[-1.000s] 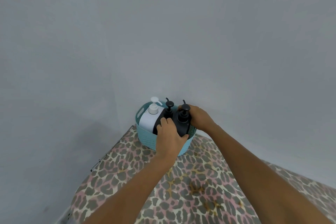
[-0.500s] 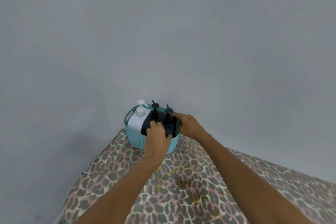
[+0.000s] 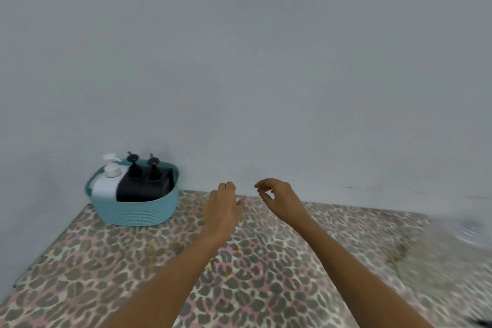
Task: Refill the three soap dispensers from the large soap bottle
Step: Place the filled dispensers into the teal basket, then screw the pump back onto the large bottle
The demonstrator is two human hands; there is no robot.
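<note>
A teal basket [image 3: 138,212] stands in the far left corner of the table, against the wall. Inside it, a white pump dispenser [image 3: 106,185] leans at the left and two black pump dispensers [image 3: 134,185] [image 3: 158,182] sit beside it. My left hand [image 3: 222,205] hovers over the table to the right of the basket, fingers loosely curled and holding nothing. My right hand [image 3: 279,197] is further right, fingers apart and empty. No large soap bottle is visible.
The table is covered with a leopard-print cloth [image 3: 239,261] and meets a plain grey wall [image 3: 266,88] at the back and left. The right side of the view is blurred.
Both hands have let go of the black dispensers and pulled away to the right of the basket. The view has swung right, so the basket now sits at the left.
</note>
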